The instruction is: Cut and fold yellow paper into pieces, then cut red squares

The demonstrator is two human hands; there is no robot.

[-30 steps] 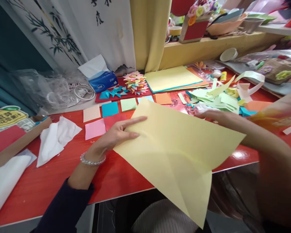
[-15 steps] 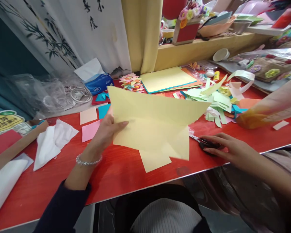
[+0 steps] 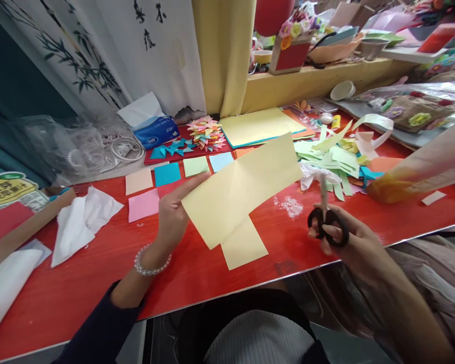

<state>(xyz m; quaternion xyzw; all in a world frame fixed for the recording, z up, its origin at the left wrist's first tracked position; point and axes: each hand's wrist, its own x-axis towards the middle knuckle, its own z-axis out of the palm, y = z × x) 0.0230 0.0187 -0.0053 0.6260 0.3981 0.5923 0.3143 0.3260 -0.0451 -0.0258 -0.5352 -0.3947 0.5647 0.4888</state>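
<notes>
Blue tissue pack (image 3: pixel 156 132) near bamboo-print curtain (image 3: pixel 132 65).

A pale yellow sheet (image 3: pixel 246 184), plain and slightly bowed, is pinched at its near-left edge by the left hand (image 3: pixel 174 210) on my distant feed, tilted in the air with its far end reaching toward the right hand (image 3: pixel 339 230). In that right hand I see black-handled scissors (image 3: pixel 341 230) held upright, the metal blades blurred and pointing away from the fingers, apart from the sheet, while a second yellow piece (image 3: pixel 244 247), partly covered by the sheet, lies flat between the two hands.
</notes>
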